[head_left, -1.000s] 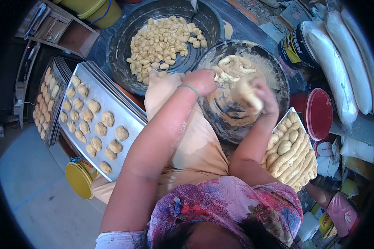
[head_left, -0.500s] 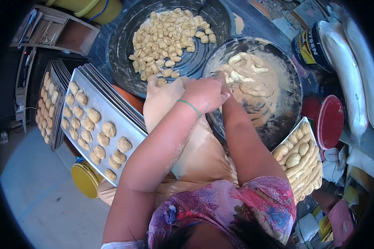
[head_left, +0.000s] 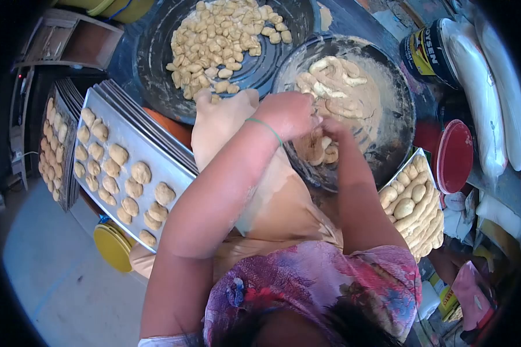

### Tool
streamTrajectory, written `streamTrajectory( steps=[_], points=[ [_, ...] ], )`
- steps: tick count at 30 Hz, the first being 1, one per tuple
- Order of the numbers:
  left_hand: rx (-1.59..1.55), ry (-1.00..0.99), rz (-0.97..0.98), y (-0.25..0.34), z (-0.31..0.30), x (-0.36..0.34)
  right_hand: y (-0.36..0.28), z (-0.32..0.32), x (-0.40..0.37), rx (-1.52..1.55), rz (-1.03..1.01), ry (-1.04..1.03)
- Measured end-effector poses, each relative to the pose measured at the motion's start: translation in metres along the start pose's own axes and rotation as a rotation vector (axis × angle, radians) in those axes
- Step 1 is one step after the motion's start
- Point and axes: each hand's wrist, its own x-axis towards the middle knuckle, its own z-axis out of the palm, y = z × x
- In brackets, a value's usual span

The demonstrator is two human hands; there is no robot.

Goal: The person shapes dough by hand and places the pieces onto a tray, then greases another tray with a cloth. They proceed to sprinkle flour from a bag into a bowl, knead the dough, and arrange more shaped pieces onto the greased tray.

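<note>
My left hand (head_left: 289, 113), with a green band at the wrist, is over the near left rim of a dark basin (head_left: 408, 118). Its fingers are curled closed, and whatever they hold is hidden. Close against it, my right hand (head_left: 333, 127) is also closed, its fingertips mostly out of sight. Pale dough strips (head_left: 336, 87) lie on brown crumbs or flour in the basin, beyond my hands. Just below the hands, more dough pieces (head_left: 328, 151) show against the basin's near side.
A larger basin (head_left: 147, 75) holds many small dough pieces (head_left: 214, 43). On the left, a metal tray (head_left: 179, 179) carries dough balls beside stacked trays. A tray of long dough rolls (head_left: 414, 214) is at right, near a red container (head_left: 454, 156) and a paint bucket (head_left: 428, 55).
The whole view has shifted slightly. My right hand has drawn back from beneath my left hand and is now more visible beside it. Dough pieces below the hands have come into view.
</note>
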Motion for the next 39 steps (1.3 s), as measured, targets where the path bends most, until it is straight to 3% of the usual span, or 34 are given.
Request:
streamTrajectory(
  steps=[2,5,6,8,10,12,13,15,19,22,25,28,31,32,34,35,37,38,39],
  points=[
    [-0.001,-0.015,-0.004,-0.001,0.001,0.0,-0.054,0.017,-0.071,-0.148,0.073,0.237],
    [-0.007,-0.024,0.003,0.002,0.002,-0.001,-0.049,0.012,-0.082,-1.186,0.235,-0.162],
    [0.0,-0.025,0.017,0.002,0.003,-0.002,-0.015,-0.021,-0.066,-1.159,0.187,0.074],
    [-0.007,-0.031,0.021,0.002,0.003,-0.005,-0.006,-0.046,-0.058,-1.456,0.269,0.334],
    [-0.038,-0.055,0.005,0.002,0.003,-0.008,0.021,-0.053,-0.036,-1.233,0.21,0.656],
    [-0.063,-0.015,0.015,-0.005,0.007,-0.006,0.07,-0.055,-0.01,-0.46,0.015,0.941],
    [-0.072,0.019,0.023,-0.007,0.006,-0.008,0.063,-0.01,0.002,-0.515,0.078,1.11],
    [-0.068,0.037,0.032,-0.007,0.007,-0.008,0.047,0.084,0.007,-0.636,0.022,1.204],
    [-0.059,0.015,0.047,-0.012,0.011,-0.002,-0.017,0.123,-0.011,-0.776,-0.516,0.897],
    [-0.058,0.033,0.034,-0.015,0.011,-0.001,-0.063,0.128,-0.036,0.009,-0.744,0.581],
    [-0.025,0.035,-0.036,-0.015,0.009,0.0,-0.107,0.13,-0.101,0.626,-0.758,0.105],
    [-0.087,0.005,-0.069,0.014,0.0,-0.026,-0.154,0.155,-0.181,0.601,-0.843,0.063],
    [-0.478,-0.044,0.276,0.025,0.02,-0.016,-0.2,0.181,-0.248,0.211,-0.952,0.216],
    [-0.817,0.03,0.262,0.038,0.027,-0.017,-0.211,0.19,-0.271,0.207,-1.005,0.197],
    [-1.342,0.093,0.418,0.065,0.021,-0.029,-0.223,0.208,-0.308,0.195,-1.109,0.168],
    [-1.608,0.123,0.488,0.082,0.013,-0.036,-0.225,0.214,-0.313,0.109,-1.272,0.348],
    [-1.835,0.407,0.462,0.114,-0.007,-0.048,-0.231,0.233,-0.315,-0.082,-1.561,0.715],
    [-1.81,0.426,0.526,0.126,-0.021,-0.055,-0.233,0.257,-0.323,0.006,-1.657,0.768],
    [-1.785,0.448,0.591,0.135,-0.034,-0.064,-0.239,0.261,-0.317,-0.167,-1.873,0.888]
  ],
)
